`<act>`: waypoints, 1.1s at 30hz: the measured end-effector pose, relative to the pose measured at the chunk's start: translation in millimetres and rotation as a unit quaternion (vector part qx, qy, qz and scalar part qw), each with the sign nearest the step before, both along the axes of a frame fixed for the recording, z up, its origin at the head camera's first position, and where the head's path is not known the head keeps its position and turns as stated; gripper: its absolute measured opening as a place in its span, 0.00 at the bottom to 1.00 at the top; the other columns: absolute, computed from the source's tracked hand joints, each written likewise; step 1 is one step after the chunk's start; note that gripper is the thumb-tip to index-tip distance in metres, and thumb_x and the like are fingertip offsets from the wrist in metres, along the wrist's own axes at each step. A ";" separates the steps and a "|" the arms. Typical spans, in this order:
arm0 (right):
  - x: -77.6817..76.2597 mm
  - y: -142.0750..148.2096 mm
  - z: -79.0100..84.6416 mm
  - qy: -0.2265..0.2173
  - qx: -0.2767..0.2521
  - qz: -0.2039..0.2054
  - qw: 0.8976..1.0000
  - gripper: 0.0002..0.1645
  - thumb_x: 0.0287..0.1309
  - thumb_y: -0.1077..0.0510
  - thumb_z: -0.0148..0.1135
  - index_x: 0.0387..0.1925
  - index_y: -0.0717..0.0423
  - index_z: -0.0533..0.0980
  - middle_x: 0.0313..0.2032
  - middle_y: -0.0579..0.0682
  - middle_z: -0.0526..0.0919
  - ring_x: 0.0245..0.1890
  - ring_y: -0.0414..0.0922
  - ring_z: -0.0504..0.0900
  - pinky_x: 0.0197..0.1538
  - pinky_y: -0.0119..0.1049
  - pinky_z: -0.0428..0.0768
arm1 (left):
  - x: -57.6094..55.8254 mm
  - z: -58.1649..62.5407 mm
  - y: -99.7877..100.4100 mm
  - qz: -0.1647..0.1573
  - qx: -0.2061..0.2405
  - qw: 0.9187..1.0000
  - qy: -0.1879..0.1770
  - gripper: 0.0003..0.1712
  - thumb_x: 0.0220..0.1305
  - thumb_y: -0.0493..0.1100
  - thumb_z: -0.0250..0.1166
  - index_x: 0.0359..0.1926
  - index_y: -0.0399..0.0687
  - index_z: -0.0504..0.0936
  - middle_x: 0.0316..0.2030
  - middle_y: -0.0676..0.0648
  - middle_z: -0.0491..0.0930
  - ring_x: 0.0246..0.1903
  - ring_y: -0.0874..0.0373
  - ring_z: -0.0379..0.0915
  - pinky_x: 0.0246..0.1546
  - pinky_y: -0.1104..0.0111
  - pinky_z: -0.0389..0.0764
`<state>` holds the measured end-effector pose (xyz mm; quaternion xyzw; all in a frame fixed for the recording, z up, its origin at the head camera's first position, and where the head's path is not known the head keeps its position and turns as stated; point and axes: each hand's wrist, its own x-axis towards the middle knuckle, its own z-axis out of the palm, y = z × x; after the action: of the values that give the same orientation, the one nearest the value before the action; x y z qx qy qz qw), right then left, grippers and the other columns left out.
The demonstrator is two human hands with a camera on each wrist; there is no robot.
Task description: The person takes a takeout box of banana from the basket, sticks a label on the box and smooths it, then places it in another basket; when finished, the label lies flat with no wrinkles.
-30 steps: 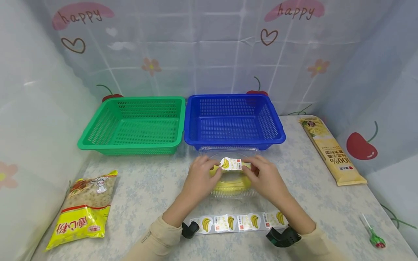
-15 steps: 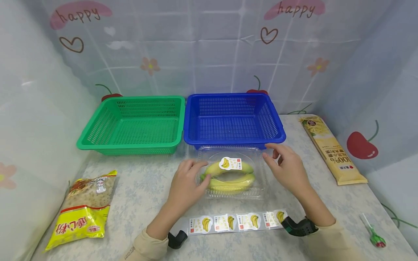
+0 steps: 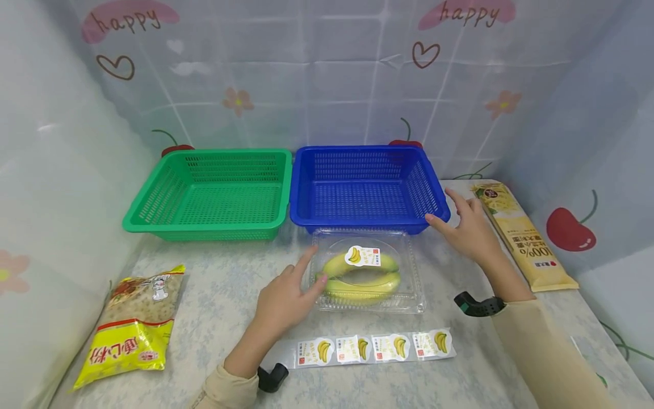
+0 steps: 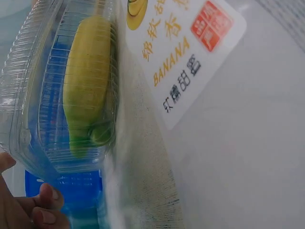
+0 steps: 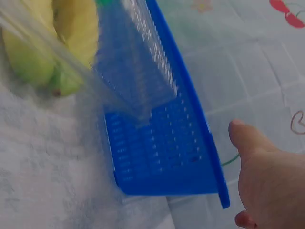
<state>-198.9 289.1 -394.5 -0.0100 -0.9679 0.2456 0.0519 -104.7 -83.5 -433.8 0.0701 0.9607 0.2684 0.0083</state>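
A clear plastic clamshell box (image 3: 416,284) lies on the table with yellow bananas (image 3: 363,287) inside. On its lid is a white banana sticker (image 3: 364,256). My left hand (image 3: 286,295) is at the box's left side, thumb and index finger spread, fingertips at the edge. In the left wrist view its fingers (image 4: 45,217) show beside a corner of the box. My right hand (image 3: 470,230) has its thumb and index finger extended at the right rim of the blue basket (image 3: 352,218); it holds nothing. Nearest me lies a strip of banana stickers (image 3: 375,347).
A green basket (image 3: 204,228) stands left of the blue one, behind the box. At the left lies a yellow pasta bag (image 3: 130,329). A long spaghetti packet (image 3: 526,241) lies at the right, beyond my right hand. My right sleeve (image 3: 546,346) covers most of a lollipop.
Both hands have let go of the sticker, which now lies on the lid. My right hand has moved right and back to the blue basket's rim; my left has drawn back to the left.
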 end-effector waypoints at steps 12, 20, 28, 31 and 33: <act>-44.7 11.8 -12.2 -0.048 -0.123 0.094 0.987 0.54 0.67 0.36 0.56 0.80 0.46 0.38 0.66 0.68 0.61 0.59 0.64 0.70 0.58 0.63 0.75 | -8.7 -6.7 -1.2 -0.049 0.078 0.992 -0.086 0.44 0.62 0.81 0.45 0.74 0.91 0.36 0.56 0.39 0.82 0.48 0.37 0.82 0.36 0.47 0.82; -51.2 15.8 -15.4 -0.114 -0.182 0.106 0.971 0.59 0.68 0.39 0.57 0.78 0.44 0.25 0.78 0.65 0.40 0.75 0.68 0.50 0.71 0.68 0.55 | -11.2 -6.0 -1.6 -0.076 0.131 0.979 -0.137 0.49 0.59 0.81 0.50 0.73 0.92 0.34 0.29 0.41 0.84 0.25 0.45 0.81 0.25 0.53 0.80; -52.0 16.3 -15.5 -0.138 -0.173 0.101 0.970 0.62 0.66 0.35 0.57 0.76 0.37 0.21 0.78 0.63 0.35 0.75 0.68 0.48 0.71 0.68 0.54 | -12.8 -5.0 -3.4 -0.088 0.231 0.947 -0.204 0.51 0.60 0.72 0.62 0.72 0.96 0.35 0.14 0.42 0.76 0.10 0.51 0.72 0.14 0.55 0.80; -52.1 16.8 -16.3 -0.144 -0.173 0.100 0.969 0.63 0.64 0.33 0.57 0.75 0.35 0.20 0.78 0.63 0.34 0.75 0.68 0.48 0.70 0.68 0.55 | -13.8 -6.2 -4.5 -0.088 0.260 0.937 -0.217 0.50 0.62 0.69 0.63 0.71 0.98 0.37 0.16 0.40 0.78 0.12 0.52 0.74 0.15 0.53 0.81; -52.2 17.3 -17.0 -0.149 -0.172 0.098 0.969 0.64 0.63 0.31 0.57 0.75 0.35 0.20 0.79 0.62 0.33 0.75 0.68 0.48 0.70 0.68 0.55 | -14.4 -6.8 -5.4 -0.090 0.274 0.931 -0.226 0.49 0.62 0.67 0.63 0.71 0.98 0.38 0.16 0.40 0.78 0.12 0.51 0.75 0.16 0.52 0.82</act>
<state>-251.1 306.4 -411.5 0.0398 -0.9044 0.4078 -0.1195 -119.2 -88.8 -440.6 0.0932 0.8124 0.5277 0.2300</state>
